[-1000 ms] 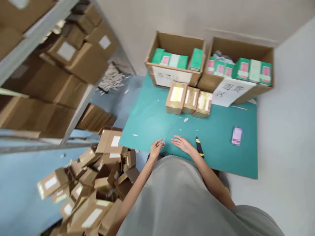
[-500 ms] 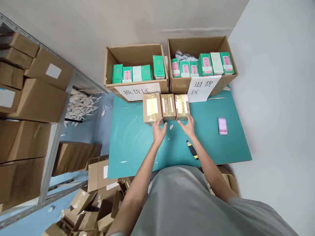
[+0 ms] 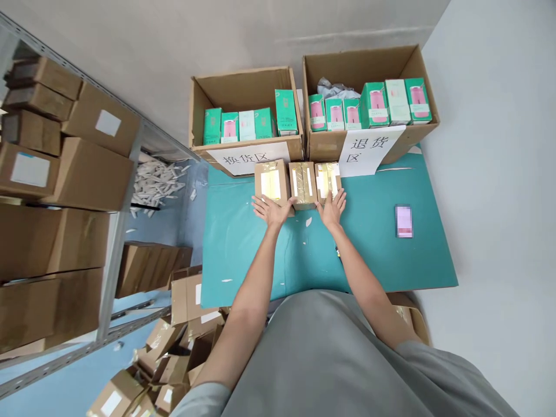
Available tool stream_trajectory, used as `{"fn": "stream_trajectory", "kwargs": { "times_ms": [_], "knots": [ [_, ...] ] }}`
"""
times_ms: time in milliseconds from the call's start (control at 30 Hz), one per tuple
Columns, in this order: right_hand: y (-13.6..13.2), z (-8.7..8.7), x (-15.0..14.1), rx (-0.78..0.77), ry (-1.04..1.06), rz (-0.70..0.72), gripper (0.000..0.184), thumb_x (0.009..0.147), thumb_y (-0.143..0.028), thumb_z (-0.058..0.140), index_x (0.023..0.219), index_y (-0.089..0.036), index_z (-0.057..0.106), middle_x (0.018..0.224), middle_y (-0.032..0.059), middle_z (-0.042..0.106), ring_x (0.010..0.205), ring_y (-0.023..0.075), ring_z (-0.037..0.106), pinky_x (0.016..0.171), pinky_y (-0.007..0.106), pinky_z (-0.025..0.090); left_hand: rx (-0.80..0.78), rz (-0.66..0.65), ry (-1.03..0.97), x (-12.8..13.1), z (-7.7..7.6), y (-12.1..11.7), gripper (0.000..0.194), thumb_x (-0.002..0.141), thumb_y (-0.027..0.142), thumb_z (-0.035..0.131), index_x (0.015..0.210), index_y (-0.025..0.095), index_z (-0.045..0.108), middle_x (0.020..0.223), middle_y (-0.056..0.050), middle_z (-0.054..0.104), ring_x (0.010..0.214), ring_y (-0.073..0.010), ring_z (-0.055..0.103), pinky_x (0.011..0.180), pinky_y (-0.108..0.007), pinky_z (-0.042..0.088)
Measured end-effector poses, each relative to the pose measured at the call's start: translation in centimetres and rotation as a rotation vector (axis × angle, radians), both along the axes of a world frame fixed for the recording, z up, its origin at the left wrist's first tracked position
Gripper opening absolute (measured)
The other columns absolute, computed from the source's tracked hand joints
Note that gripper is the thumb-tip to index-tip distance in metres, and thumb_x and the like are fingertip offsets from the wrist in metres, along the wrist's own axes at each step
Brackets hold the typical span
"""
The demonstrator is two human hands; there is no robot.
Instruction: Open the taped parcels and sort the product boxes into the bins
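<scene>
Three small taped cardboard boxes stand side by side on the green tabletop (image 3: 243,243): a larger left box (image 3: 273,178), a middle box (image 3: 303,180) and a right box (image 3: 328,176). My left hand (image 3: 273,211), fingers spread, is at the near side of the left box, its thumb reaching toward the middle one. My right hand (image 3: 331,209) has its fingers spread against the near side of the right box. Neither hand grips anything. A utility knife (image 3: 338,252) lies mostly hidden beneath my right forearm.
Behind the boxes stand two open cartons, a left carton (image 3: 247,152) and a right carton (image 3: 324,152), holding several green boxes and bearing paper signs. A phone (image 3: 403,221) lies on the right. Shelving (image 3: 113,243) with cartons stands left; loose cartons (image 3: 169,370) pile on the floor.
My hands have moved forward against the boxes' near sides, and the fingers of my left hand have spread wider. My right forearm now covers most of the knife. The view has shifted slightly.
</scene>
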State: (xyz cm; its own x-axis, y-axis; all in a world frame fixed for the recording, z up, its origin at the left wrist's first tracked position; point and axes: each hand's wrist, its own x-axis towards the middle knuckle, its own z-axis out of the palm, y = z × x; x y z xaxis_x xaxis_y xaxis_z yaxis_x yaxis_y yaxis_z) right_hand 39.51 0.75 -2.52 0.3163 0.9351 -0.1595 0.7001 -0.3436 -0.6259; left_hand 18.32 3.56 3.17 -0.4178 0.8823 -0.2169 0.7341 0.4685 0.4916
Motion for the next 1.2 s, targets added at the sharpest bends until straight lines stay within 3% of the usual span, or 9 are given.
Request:
{"fn": "stream_trajectory", "kwargs": {
  "times_ms": [167, 333, 467, 633, 767, 900, 1033, 1133, 1200],
  "knots": [
    [0.5, 0.9, 0.0, -0.016, 0.007, 0.002, 0.087, 0.105, -0.049, 0.067, 0.175, -0.006, 0.038, 0.189, 0.0290, -0.002, 0.176, 0.0458, -0.009, 0.138, 0.068, 0.002, 0.014, 0.050, 0.043, -0.7, 0.9, -1.6, 0.134, 0.066, 0.045, 0.097, 0.171, 0.000, 0.027, 0.175, -0.043, 0.030, 0.164, -0.0596, 0.031, 0.134, -0.069, 0.023],
    [-0.6, 2.7, 1.0, -0.003, 0.093, 0.018, 0.091, 0.097, -0.041, 0.077, 0.172, -0.005, 0.041, 0.189, 0.0299, 0.001, 0.177, 0.0450, -0.005, 0.140, 0.067, 0.004, 0.025, -0.043, 0.079, -2.2, 1.2, -8.8, 0.131, 0.066, 0.042, 0.093, 0.172, 0.005, 0.025, 0.174, -0.042, 0.030, 0.164, -0.0588, 0.030, 0.131, -0.073, 0.021],
    [-6.4, 2.4, 0.1, 0.117, 0.354, 0.119, 0.088, 0.096, -0.048, 0.076, 0.172, -0.018, 0.045, 0.191, 0.0158, 0.016, 0.179, 0.0342, 0.000, 0.143, 0.061, 0.009, -0.001, -0.177, 0.095, -5.9, 0.9, -17.3, 0.139, 0.065, 0.048, 0.094, 0.175, 0.002, 0.021, 0.175, -0.041, 0.029, 0.168, -0.0558, 0.026, 0.136, -0.068, 0.016],
    [-15.9, 0.3, -2.2, -0.140, 0.753, 0.228, 0.097, 0.068, -0.030, 0.095, 0.159, -0.029, 0.063, 0.180, 0.0078, 0.046, 0.175, 0.0373, 0.026, 0.145, 0.059, 0.014, 0.002, -0.446, -0.043, -12.2, 0.3, -26.4, 0.141, 0.063, 0.034, 0.094, 0.180, 0.016, 0.019, 0.185, -0.029, 0.023, 0.176, -0.0494, 0.009, 0.141, -0.065, 0.007],
    [-21.0, -0.9, -2.7, -0.255, 0.934, 0.222, 0.091, 0.057, -0.016, 0.095, 0.144, -0.032, 0.074, 0.161, 0.0059, 0.068, 0.165, 0.0422, 0.045, 0.139, 0.062, 0.032, 0.052, -0.223, -0.173, -14.7, -0.8, -30.5, 0.139, 0.068, 0.038, 0.093, 0.181, 0.012, 0.015, 0.188, -0.030, 0.009, 0.177, -0.0492, 0.001, 0.141, -0.062, 0.014],
    [-23.4, -1.6, -2.8, -0.297, 0.894, 0.184, 0.088, 0.063, -0.020, 0.092, 0.147, -0.034, 0.070, 0.158, 0.0023, 0.070, 0.161, 0.0364, 0.053, 0.134, 0.062, 0.042, -0.008, 0.012, -0.475, -13.8, -2.4, -31.9, 0.136, 0.064, 0.038, 0.098, 0.177, 0.015, 0.027, 0.178, -0.029, 0.040, 0.170, -0.0474, 0.035, 0.137, -0.059, 0.030],
    [-24.4, -2.0, -3.6, -0.262, 0.802, 0.190, 0.084, 0.067, -0.026, 0.090, 0.149, -0.030, 0.069, 0.156, 0.0068, 0.072, 0.157, 0.0376, 0.056, 0.134, 0.063, 0.040, -0.077, 0.160, -0.724, -11.5, -3.7, -32.0, 0.101, 0.061, 0.028, 0.097, 0.154, 0.016, 0.061, 0.146, -0.023, 0.073, 0.143, -0.0419, 0.067, 0.124, -0.059, 0.050],
    [-24.9, -1.5, -4.0, -0.224, 0.788, 0.199, 0.075, 0.073, -0.033, 0.090, 0.146, -0.029, 0.072, 0.154, 0.0075, 0.073, 0.157, 0.0378, 0.056, 0.134, 0.061, 0.040, -0.048, 0.220, -0.760, -11.2, -3.8, -32.3, 0.072, 0.063, 0.028, 0.094, 0.132, 0.016, 0.074, 0.132, -0.019, 0.079, 0.135, -0.0405, 0.071, 0.120, -0.059, 0.053],
    [-25.5, -0.7, -4.0, -0.175, 0.757, 0.193, 0.069, 0.075, -0.039, 0.091, 0.141, -0.028, 0.075, 0.157, 0.0082, 0.071, 0.158, 0.0371, 0.055, 0.136, 0.057, 0.038, -0.011, 0.193, -0.778, -12.0, -3.3, -32.7, 0.059, 0.068, 0.033, 0.092, 0.123, 0.018, 0.078, 0.137, -0.019, 0.078, 0.140, -0.0407, 0.069, 0.121, -0.057, 0.054]
  ]
}}
